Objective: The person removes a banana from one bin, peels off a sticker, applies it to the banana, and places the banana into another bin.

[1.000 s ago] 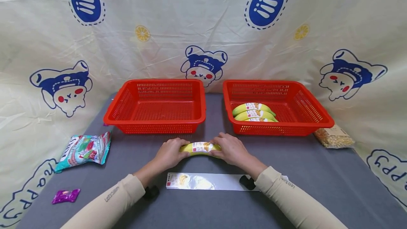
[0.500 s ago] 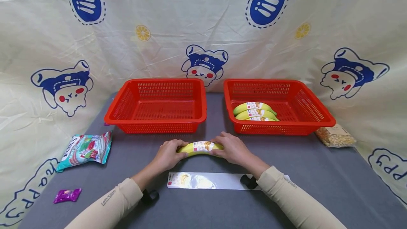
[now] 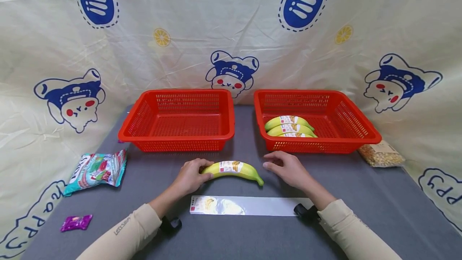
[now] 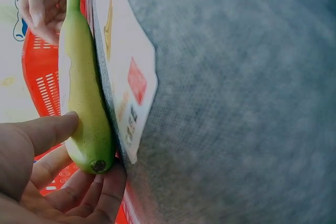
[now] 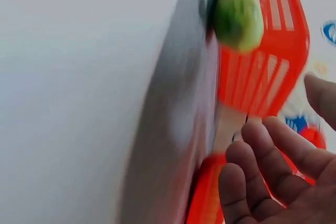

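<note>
A yellow-green banana point(image 3: 234, 167) with a white printed label around its middle lies at the table's centre. My left hand point(image 3: 191, 175) grips its left end, thumb on the near side and fingers behind, as the left wrist view also shows. To the right of the banana's stem, my right hand point(image 3: 288, 169) is apart from it with fingers loosely bent and nothing held. A long white strip of banana labels point(image 3: 252, 206) lies in front of the banana. Several labelled bananas point(image 3: 288, 125) rest in the right red basket point(image 3: 317, 145).
Another red basket point(image 3: 177, 145) stands behind my left hand. At the left lie a teal snack bag point(image 3: 97, 169) and a small purple packet point(image 3: 76, 223). A bag of yellow kernels point(image 3: 381, 155) sits beside the right basket. A printed white cloth point(image 3: 231, 19) hangs behind the table.
My right hand has released the banana's right end and moved to the right, uncovering the stem. My left hand still holds the other end in about the same place.
</note>
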A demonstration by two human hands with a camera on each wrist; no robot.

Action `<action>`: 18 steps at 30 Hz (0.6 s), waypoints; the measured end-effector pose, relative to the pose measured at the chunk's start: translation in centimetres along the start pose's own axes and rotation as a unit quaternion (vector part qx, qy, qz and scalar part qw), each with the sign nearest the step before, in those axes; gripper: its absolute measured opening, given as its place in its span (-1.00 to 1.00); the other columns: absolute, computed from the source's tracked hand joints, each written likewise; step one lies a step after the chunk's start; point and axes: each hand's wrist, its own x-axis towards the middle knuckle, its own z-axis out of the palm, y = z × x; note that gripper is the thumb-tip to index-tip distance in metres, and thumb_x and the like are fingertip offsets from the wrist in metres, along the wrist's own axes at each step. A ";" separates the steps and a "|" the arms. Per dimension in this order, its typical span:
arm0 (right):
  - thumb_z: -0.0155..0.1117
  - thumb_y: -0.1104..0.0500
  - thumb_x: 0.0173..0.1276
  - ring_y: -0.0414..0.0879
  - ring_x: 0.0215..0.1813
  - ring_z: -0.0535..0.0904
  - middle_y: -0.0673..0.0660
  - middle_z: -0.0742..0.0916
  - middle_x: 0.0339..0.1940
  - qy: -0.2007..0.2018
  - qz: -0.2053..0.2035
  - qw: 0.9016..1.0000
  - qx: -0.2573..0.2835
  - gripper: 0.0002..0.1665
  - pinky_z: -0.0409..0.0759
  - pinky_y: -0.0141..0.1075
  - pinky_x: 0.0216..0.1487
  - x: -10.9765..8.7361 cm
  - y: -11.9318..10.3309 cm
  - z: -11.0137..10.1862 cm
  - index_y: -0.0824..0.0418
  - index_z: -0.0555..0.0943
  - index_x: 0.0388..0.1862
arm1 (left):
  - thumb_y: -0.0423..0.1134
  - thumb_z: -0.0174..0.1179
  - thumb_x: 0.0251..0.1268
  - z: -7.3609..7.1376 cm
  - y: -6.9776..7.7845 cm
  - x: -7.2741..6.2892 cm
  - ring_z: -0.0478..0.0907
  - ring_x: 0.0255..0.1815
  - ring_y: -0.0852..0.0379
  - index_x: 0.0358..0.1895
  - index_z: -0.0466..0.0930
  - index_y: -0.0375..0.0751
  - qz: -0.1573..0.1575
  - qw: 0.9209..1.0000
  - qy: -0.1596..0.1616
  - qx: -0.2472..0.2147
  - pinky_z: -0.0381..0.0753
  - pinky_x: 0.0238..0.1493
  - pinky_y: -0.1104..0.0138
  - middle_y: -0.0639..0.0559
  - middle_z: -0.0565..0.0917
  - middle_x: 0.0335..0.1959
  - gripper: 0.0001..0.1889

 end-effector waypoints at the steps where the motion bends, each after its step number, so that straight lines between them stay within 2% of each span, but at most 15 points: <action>1: 0.29 -0.07 0.24 -0.06 -0.06 0.55 0.09 0.69 -0.03 0.007 0.015 1.000 0.008 -0.53 0.53 -0.20 -0.03 -0.2 0.6 -0.5 0.12 0.59 0.08 | -0.28 0.39 0.01 0.0 0.0 0.0 0.54 -0.26 0.15 -0.07 0.68 -0.12 0.002 1.000 0.000 0.002 0.47 -0.16 0.24 0.01 0.69 -0.25 -0.67; 3: 0.24 -0.11 0.28 -0.02 -0.02 0.54 0.13 0.68 0.02 0.021 0.041 0.998 0.031 -0.51 0.52 -0.20 -0.03 -0.7 1.9 -1.4 0.12 0.58 0.09 | -0.27 0.39 0.01 -0.1 0.0 -0.1 0.54 -0.26 0.16 -0.06 0.68 -0.12 0.001 1.000 -0.002 0.001 0.46 -0.16 0.24 0.01 0.69 -0.25 -0.66; 6: 0.16 -0.16 0.32 -0.01 -0.10 0.53 0.21 0.67 -0.03 0.045 0.079 0.993 0.072 -0.45 0.53 -0.28 -0.12 -1.3 3.5 -3.0 0.19 0.55 0.11 | -0.27 0.38 0.02 -0.1 0.1 -0.1 0.54 -0.26 0.15 -0.06 0.68 -0.13 -0.001 1.000 -0.003 0.000 0.46 -0.15 0.23 0.00 0.69 -0.24 -0.66; 8: 0.13 -0.18 0.34 -0.02 -0.16 0.55 0.25 0.67 -0.07 0.064 0.102 0.987 0.106 -0.40 0.57 -0.31 -0.16 -1.6 4.4 -4.0 0.25 0.51 0.13 | -0.27 0.38 0.02 -0.1 0.1 -0.1 0.54 -0.25 0.14 -0.05 0.68 -0.12 -0.005 1.000 -0.005 -0.002 0.45 -0.14 0.23 0.00 0.69 -0.23 -0.66; 11: 0.09 -0.21 0.35 -0.10 -0.23 0.59 0.16 0.69 -0.16 0.093 0.138 0.974 0.156 -0.33 0.60 -0.35 -0.18 -2.0 5.4 -5.4 0.33 0.46 0.14 | -0.27 0.38 0.02 0.0 0.1 -0.1 0.54 -0.25 0.14 -0.05 0.67 -0.12 -0.004 1.000 -0.005 0.001 0.45 -0.15 0.22 0.00 0.69 -0.23 -0.66; 13: 0.08 -0.23 0.34 -0.17 -0.25 0.61 0.01 0.71 -0.24 0.109 0.162 0.960 0.199 -0.30 0.60 -0.38 -0.18 -2.3 5.9 -6.3 0.34 0.44 0.13 | -0.27 0.38 0.02 0.0 0.1 -0.1 0.54 -0.25 0.14 -0.05 0.67 -0.13 -0.004 1.000 -0.005 0.000 0.45 -0.15 0.23 0.00 0.69 -0.23 -0.66; 15: 0.09 -0.24 0.33 -0.22 -0.29 0.61 -0.12 0.71 -0.34 0.125 0.181 0.941 0.258 -0.32 0.60 -0.42 -0.19 -2.4 6.3 -7.1 0.32 0.44 0.09 | -0.27 0.38 0.03 0.0 0.1 -0.1 0.53 -0.26 0.15 -0.04 0.67 -0.12 -0.005 1.000 -0.006 -0.001 0.45 -0.16 0.23 0.00 0.69 -0.23 -0.66; 18: 0.15 -0.22 0.28 -0.26 -0.34 0.61 -0.19 0.71 -0.44 0.149 0.194 0.903 0.353 -0.43 0.60 -0.46 -0.22 -2.5 6.9 -8.0 0.22 0.47 -0.03 | -0.26 0.37 0.04 0.0 0.1 0.0 0.52 -0.26 0.16 -0.04 0.67 -0.12 -0.010 1.000 -0.007 -0.003 0.46 -0.15 0.24 0.01 0.68 -0.23 -0.66</action>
